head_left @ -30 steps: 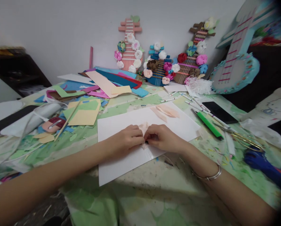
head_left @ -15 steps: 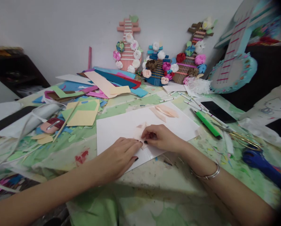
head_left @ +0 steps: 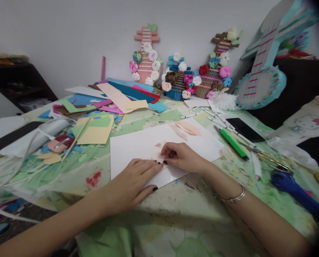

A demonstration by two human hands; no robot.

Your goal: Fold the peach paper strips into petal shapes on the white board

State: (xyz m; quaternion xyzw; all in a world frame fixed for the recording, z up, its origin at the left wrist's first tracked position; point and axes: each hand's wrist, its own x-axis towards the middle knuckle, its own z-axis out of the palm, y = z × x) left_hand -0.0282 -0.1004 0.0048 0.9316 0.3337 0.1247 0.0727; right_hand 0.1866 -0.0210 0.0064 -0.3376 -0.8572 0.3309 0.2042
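My left hand [head_left: 138, 178] lies flat on a white sheet [head_left: 129, 144], fingers stretched toward the right hand and thumb apart near the sheet's front edge. Fingertips of both hands nearly meet. My right hand [head_left: 182, 157], with a silver bangle on its wrist, is closed in a pinch just above the sheet. A thin peach paper piece [head_left: 161, 143] shows beside its fingertips; most of it is hidden by the fingers. Farther up the sheet rest several peach petal-shaped papers [head_left: 187, 128].
Left lie cut coloured papers [head_left: 97, 132], a wooden stick [head_left: 77, 139] and a white cable. Right are a green cutter [head_left: 234, 144], a phone [head_left: 245, 129], gold scissors [head_left: 274, 159] and a blue-handled tool [head_left: 295, 189]. Flower-covered paper instruments [head_left: 178, 80] lean on the wall.
The view has shifted slightly. My left fingers have slid a little toward the right fingertips, and the peach strip that stood between the hands shows less. The right hand keeps its pinch.
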